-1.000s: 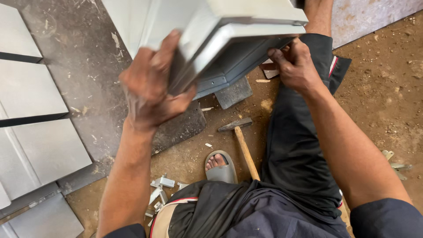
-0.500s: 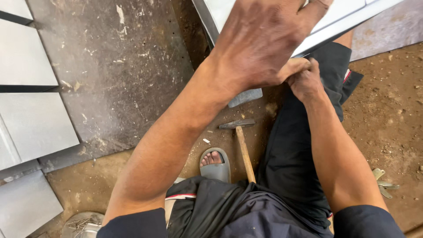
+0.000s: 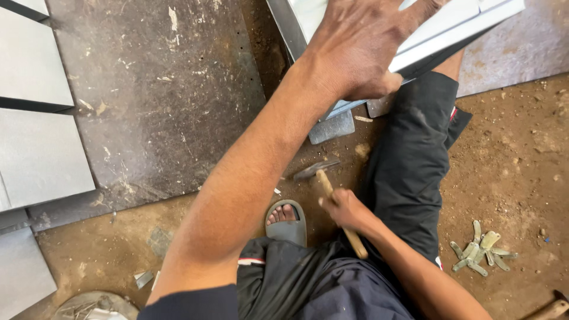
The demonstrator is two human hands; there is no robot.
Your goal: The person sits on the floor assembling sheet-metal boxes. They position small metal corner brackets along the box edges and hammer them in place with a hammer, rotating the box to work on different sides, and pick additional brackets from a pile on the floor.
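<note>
My left hand (image 3: 361, 47) lies spread and pressed flat on a grey sheet-metal box (image 3: 450, 26) that rests across my raised knee at the top of the view. My right hand (image 3: 345, 208) is closed around the wooden handle of a hammer (image 3: 332, 192); the hammer's dark steel head lies on the dirt floor just above my sandalled foot (image 3: 287, 220). Part of the handle sticks out below my fist, over my dark trousers (image 3: 415, 172).
A dark scuffed metal sheet (image 3: 154, 101) covers the floor at left, with grey metal panels (image 3: 35, 154) stacked along the left edge. A small grey block (image 3: 332, 127) lies under the box. Several small metal clips (image 3: 480, 252) sit on the dirt at right. A round tin of scraps (image 3: 95, 305) is at bottom left.
My right hand has left the edge of the metal box, dropped down and taken hold of the hammer handle. My left hand stays pressed on the box.
</note>
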